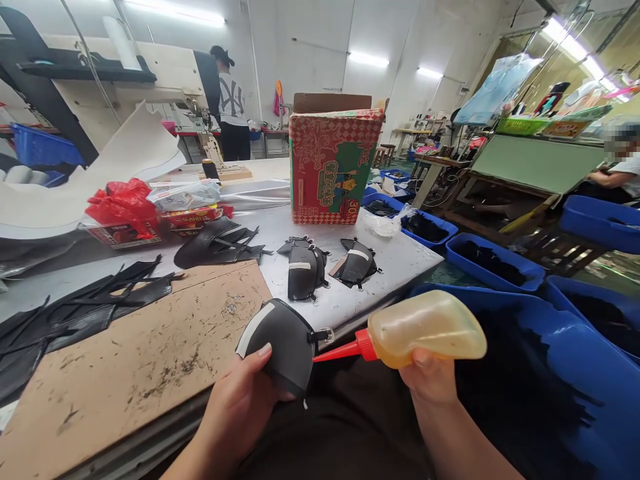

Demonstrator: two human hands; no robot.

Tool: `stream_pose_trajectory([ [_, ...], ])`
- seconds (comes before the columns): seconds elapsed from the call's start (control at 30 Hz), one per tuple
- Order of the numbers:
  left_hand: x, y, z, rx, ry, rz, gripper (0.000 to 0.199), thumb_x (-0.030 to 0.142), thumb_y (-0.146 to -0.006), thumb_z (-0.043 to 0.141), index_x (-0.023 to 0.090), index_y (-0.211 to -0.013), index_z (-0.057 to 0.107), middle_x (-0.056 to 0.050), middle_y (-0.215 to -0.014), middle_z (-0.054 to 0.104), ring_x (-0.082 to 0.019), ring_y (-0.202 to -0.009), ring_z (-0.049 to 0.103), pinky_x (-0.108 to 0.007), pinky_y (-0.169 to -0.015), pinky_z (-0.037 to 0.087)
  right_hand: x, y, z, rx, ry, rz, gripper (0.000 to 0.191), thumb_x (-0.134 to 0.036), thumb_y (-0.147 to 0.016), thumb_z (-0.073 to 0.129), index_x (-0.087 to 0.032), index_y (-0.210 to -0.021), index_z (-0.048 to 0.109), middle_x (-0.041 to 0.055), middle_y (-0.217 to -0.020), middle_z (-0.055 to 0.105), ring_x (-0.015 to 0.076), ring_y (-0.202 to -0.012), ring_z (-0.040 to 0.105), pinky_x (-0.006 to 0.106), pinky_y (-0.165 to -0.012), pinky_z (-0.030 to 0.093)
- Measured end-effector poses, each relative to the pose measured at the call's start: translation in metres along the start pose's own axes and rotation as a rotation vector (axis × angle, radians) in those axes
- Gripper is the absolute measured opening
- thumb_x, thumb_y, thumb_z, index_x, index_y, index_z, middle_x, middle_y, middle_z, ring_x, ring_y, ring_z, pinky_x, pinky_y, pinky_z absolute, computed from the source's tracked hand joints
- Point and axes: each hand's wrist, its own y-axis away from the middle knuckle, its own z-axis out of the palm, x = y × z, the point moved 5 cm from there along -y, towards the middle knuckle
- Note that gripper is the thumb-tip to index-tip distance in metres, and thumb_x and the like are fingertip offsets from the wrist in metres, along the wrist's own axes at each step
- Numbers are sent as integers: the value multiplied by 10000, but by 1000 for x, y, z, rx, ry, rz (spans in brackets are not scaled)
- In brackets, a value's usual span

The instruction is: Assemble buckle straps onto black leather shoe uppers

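My left hand (245,393) grips a black curved leather piece (285,347) by its lower left, thumb on top. That piece has a pale strip along one edge and a metal ring on a tab at its right corner. In my right hand (433,377) is a squeeze bottle (427,330) of yellowish liquid, tilted on its side. Its red nozzle (343,350) points left, and the tip is at the piece's right edge, below the ring. Similar black pieces with rings, a stack (305,270) and another group (356,262), lie on the metal tabletop (270,230).
A tan board (200,333) covers the table's near left, with black leather strips (100,300) beside it. A red carton (333,167) stands at the back. Blue bins (530,353) with black pieces line the right. Two people are farther off, near a sewing machine (140,80) and at the far right.
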Motion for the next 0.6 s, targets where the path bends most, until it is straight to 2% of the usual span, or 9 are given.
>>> stream_pose_trajectory([
  [0.07, 0, 0, 1, 4, 8, -24, 336, 271, -521, 826, 90, -776, 703, -76, -723, 695, -182, -535, 600, -248, -378, 503, -1, 2, 3, -25, 5, 5, 294, -383, -728, 727, -281, -997, 671, 37, -790, 717, 198, -642, 686, 272, -533, 597],
  [0.17, 1, 1, 4, -19, 29, -43, 325, 279, -514, 834, 83, -742, 710, -73, -700, 693, -169, -533, 595, -237, -390, 509, -2, 6, 5, -51, 5, -27, 271, -370, -746, 714, -296, -1003, 670, 22, -779, 720, 191, -626, 686, 264, -529, 595],
  [0.37, -1, 2, 8, -39, 60, -76, 275, 240, -542, 808, 90, -752, 714, -56, -650, 686, -150, -497, 585, -228, -401, 516, 3, 19, 2, -66, -19, -30, 276, -358, -726, 737, -317, -993, 678, -3, -865, 733, 164, -716, 699, 220, -632, 594],
  [0.5, 0, 1, 7, -23, 76, -69, 248, 215, -571, 775, 99, -781, 711, -61, -697, 702, -166, -540, 609, -222, -389, 511, 10, 26, -2, -108, 8, -19, 312, -406, -732, 718, -325, -1028, 663, 9, -883, 730, 196, -700, 698, 284, -605, 603],
  [0.6, -1, 1, 5, -29, 61, -67, 235, 220, -596, 764, 92, -787, 710, -69, -688, 703, -163, -527, 608, -235, -415, 523, 17, 29, -15, -63, 64, -40, 316, -441, -753, 685, -327, -1046, 649, 18, -875, 725, 210, -706, 691, 322, -611, 598],
])
